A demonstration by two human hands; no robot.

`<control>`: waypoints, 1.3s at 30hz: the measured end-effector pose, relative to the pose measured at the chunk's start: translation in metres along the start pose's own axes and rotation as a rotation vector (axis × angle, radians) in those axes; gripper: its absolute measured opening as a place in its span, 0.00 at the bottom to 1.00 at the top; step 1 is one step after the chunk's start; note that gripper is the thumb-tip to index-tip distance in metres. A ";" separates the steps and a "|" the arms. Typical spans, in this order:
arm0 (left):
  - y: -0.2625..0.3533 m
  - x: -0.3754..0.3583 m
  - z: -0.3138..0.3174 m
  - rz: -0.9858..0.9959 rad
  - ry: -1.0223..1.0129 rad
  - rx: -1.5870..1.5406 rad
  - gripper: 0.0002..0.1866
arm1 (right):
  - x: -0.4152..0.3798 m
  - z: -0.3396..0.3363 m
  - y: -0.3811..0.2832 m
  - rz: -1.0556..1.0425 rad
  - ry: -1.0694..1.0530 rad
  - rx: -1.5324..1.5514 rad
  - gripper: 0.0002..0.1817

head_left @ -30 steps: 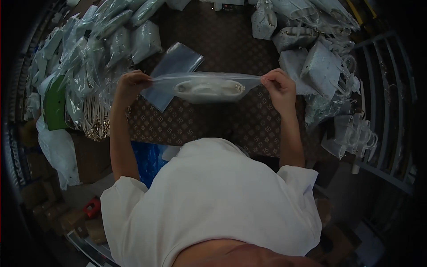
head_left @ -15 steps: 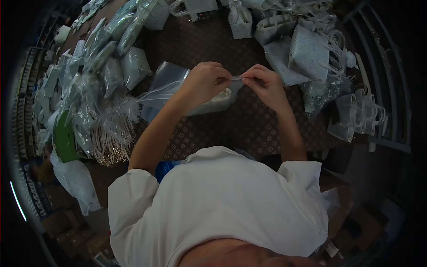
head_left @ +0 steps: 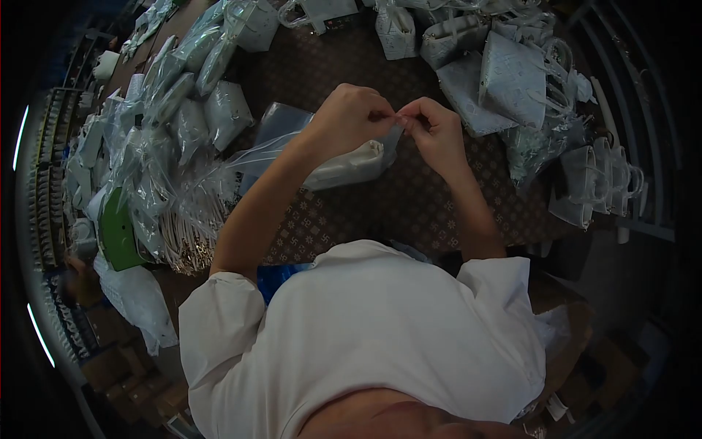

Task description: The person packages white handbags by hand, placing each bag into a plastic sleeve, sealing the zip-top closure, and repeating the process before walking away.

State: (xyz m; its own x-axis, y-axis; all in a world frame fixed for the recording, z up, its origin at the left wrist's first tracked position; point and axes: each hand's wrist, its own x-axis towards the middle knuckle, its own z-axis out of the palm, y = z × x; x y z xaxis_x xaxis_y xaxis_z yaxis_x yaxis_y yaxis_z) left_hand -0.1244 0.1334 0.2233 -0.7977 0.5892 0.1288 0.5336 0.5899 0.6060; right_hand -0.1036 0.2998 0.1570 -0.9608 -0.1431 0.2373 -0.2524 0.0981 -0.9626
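In front of my chest, my left hand [head_left: 352,113] and my right hand [head_left: 437,135] meet fingertip to fingertip. Both are closed in a pinch on the top edge of a clear plastic bag [head_left: 391,150]. A pale item [head_left: 344,170] lies inside the bag, under and behind my left hand; its kind is not clear. Flat clear plastic sheets or bags [head_left: 281,121] rest just left of my left forearm. My left hand covers part of the bag's opening.
Plastic-wrapped pale handbags [head_left: 191,121] pile up on the left, beside a bundle of straps with metal clasps [head_left: 191,245] and a green piece [head_left: 121,230]. More pale handbags [head_left: 512,80] stand at the right. The table [head_left: 314,227] has a brown patterned cover.
My hands have come closer together, from a short stretch of bag edge between them to fingertips touching. My right hand has shifted slightly up and left. The view has shifted a little.
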 end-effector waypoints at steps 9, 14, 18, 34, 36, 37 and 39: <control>-0.024 -0.045 -0.021 0.030 0.180 0.097 0.05 | 0.002 0.011 -0.007 -0.153 0.081 -0.128 0.03; -0.047 -0.104 -0.054 -0.175 0.213 0.161 0.05 | 0.005 0.004 -0.005 -0.070 0.141 -0.132 0.01; -0.072 -0.157 -0.076 -0.254 0.287 0.187 0.05 | 0.012 0.000 0.010 -0.047 0.140 -0.047 0.01; -0.122 -0.190 -0.002 -0.171 0.388 -0.111 0.41 | 0.031 -0.059 0.045 0.086 0.258 0.057 0.07; -0.132 -0.147 0.047 -0.138 0.417 -0.380 0.34 | 0.030 -0.052 0.043 0.103 0.318 0.118 0.09; -0.143 -0.131 0.069 -0.185 0.368 -0.533 0.29 | 0.027 -0.052 0.043 0.130 0.386 0.176 0.11; -0.149 -0.097 0.085 -0.223 0.316 -0.686 0.25 | 0.014 -0.062 0.069 0.168 0.346 0.162 0.13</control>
State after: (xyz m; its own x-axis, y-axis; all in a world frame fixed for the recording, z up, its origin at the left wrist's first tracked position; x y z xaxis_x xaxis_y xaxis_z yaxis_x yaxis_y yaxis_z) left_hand -0.1021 0.0356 0.0538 -0.9625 0.2513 0.1018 0.1410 0.1431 0.9796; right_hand -0.1417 0.3659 0.1016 -0.9758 0.2041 0.0786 -0.0942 -0.0679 -0.9932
